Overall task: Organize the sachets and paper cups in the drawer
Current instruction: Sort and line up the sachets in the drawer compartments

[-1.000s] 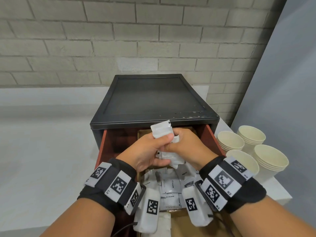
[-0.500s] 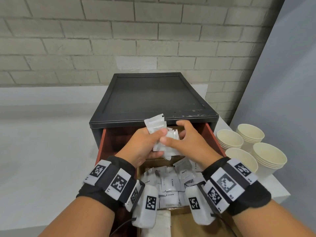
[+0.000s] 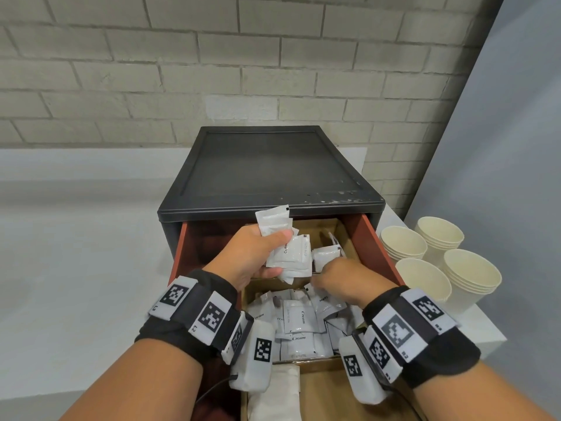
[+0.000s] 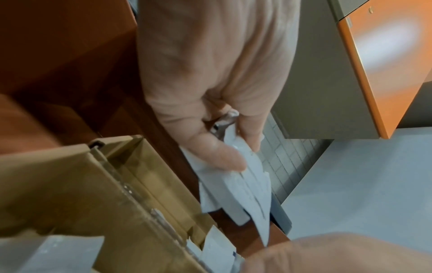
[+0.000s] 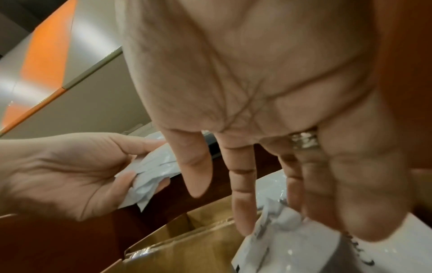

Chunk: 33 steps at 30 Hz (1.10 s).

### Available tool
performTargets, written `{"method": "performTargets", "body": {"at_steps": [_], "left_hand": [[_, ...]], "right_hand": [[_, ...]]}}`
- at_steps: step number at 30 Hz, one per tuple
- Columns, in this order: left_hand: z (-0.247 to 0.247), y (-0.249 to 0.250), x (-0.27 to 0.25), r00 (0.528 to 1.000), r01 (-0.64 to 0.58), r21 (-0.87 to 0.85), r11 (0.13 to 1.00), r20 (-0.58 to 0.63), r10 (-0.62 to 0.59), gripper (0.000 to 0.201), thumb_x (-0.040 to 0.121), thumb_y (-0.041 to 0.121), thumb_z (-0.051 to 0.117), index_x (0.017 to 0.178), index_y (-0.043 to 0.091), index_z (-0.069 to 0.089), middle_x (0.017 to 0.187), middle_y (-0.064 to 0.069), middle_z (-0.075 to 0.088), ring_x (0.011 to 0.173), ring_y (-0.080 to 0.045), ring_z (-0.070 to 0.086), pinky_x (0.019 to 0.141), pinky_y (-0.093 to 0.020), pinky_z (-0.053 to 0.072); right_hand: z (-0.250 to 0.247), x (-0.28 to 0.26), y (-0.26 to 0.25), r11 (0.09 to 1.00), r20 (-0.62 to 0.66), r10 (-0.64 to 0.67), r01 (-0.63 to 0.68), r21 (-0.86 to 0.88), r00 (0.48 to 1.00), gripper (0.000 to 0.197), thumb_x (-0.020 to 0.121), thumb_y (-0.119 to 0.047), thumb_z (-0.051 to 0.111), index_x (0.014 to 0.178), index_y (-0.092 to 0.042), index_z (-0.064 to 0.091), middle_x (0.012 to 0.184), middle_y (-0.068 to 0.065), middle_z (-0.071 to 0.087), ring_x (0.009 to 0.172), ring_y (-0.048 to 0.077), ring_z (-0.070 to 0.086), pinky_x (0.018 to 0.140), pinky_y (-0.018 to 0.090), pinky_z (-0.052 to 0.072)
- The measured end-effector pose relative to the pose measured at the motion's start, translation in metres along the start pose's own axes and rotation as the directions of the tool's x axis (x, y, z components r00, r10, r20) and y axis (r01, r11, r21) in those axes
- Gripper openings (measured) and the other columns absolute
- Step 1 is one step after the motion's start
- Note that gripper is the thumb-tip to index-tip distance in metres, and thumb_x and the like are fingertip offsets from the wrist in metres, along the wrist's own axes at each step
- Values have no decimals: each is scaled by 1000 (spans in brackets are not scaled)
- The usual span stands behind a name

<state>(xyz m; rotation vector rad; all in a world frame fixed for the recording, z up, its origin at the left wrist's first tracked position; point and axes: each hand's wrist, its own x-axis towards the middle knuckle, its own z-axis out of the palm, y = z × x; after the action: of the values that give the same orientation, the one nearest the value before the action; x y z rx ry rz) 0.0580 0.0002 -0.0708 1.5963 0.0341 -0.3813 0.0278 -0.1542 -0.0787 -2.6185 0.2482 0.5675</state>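
Note:
My left hand (image 3: 268,253) grips a bundle of white sachets (image 3: 290,253) above the open red drawer (image 3: 368,235); the left wrist view shows thumb and fingers (image 4: 224,157) clamped on the bundle (image 4: 247,188). My right hand (image 3: 331,278) reaches down into the cardboard divider, at the far edge of a pile of loose cream and coffee sachets (image 3: 299,320). In the right wrist view its thumb and fingertips (image 5: 243,221) close on a crumpled sachet (image 5: 287,245). Stacks of paper cups (image 3: 425,278) stand on the counter right of the drawer.
The drawer slides out of a black cabinet (image 3: 273,165) against a brick wall. Cardboard dividers (image 4: 98,184) split the drawer into compartments; the far one holds a few sachets (image 3: 326,256). A white folded item (image 3: 276,393) lies in the nearest compartment. White counter (image 3: 76,284) spreads left.
My right hand has left the bundle and dropped to the sachet pile in the drawer. The left hand keeps the bundle, now slightly lower and to the left.

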Motion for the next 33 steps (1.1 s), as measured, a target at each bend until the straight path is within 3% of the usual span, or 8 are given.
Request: {"method": "performTargets", "body": {"at_steps": [2,6,9,13,20,26,28,33], "left_hand": [[1,0,0,1000,12,7,1000,3,-12,33,90,29,60,120,16,59,115,-6,65,103,-25,65,48,-15,52],[1,1,-1,999,45,36,998,-7,-44,26,91,29,59,114,17,60,108,-6,67,97,-23,66,48,-15,52],[-1,-1,0,995,95,46,994,-16,-95,21,91,26,60,110,16,63,104,-7,69,92,-22,68,44,-16,51],[-2,-2,2,982,180,45,983,-70,-177,26,91,24,61,113,12,58,108,-9,68,94,-24,68,41,-16,49],[0,-1,6,970,216,-19,976,-106,-217,32,90,26,61,119,13,55,111,-12,65,97,-25,65,42,-19,51],[-1,-1,8,971,217,-96,971,-83,-225,34,89,26,63,120,14,55,112,-11,65,95,-26,67,41,-20,52],[-2,-1,10,972,214,-115,970,-78,-224,35,89,26,63,121,14,54,111,-11,66,95,-26,67,41,-21,51],[-2,-4,11,982,174,-107,979,-51,-180,32,90,26,61,119,14,55,106,-10,69,90,-24,69,45,-22,53]], "right_hand": [[0,0,0,1000,-4,7,-7,-21,1000,20,89,-20,52,70,-16,49,69,-2,45,77,18,47,67,28,41],[-5,0,3,988,-173,-44,68,136,984,18,86,-10,53,94,-6,69,86,6,58,82,19,52,81,32,48],[-10,-5,5,909,-337,-47,180,375,940,23,82,2,56,72,-15,68,78,-3,61,76,14,56,68,25,48],[-13,-8,6,800,-446,-100,338,496,890,27,83,5,59,86,-22,61,87,-5,59,76,8,57,57,17,45],[-11,-2,-3,580,-295,-111,303,756,949,29,87,5,55,94,-23,56,108,7,64,101,21,63,84,41,56],[-6,4,-4,672,-350,-51,292,680,935,12,91,-9,54,93,-20,56,107,2,64,92,12,61,59,17,49],[-6,5,-3,710,-369,-71,307,634,927,14,89,-8,56,95,-20,56,104,1,63,83,9,58,54,15,42],[1,5,-7,688,-307,-134,311,656,942,31,84,-5,62,110,-19,52,96,7,63,74,14,63,49,16,48]]}}
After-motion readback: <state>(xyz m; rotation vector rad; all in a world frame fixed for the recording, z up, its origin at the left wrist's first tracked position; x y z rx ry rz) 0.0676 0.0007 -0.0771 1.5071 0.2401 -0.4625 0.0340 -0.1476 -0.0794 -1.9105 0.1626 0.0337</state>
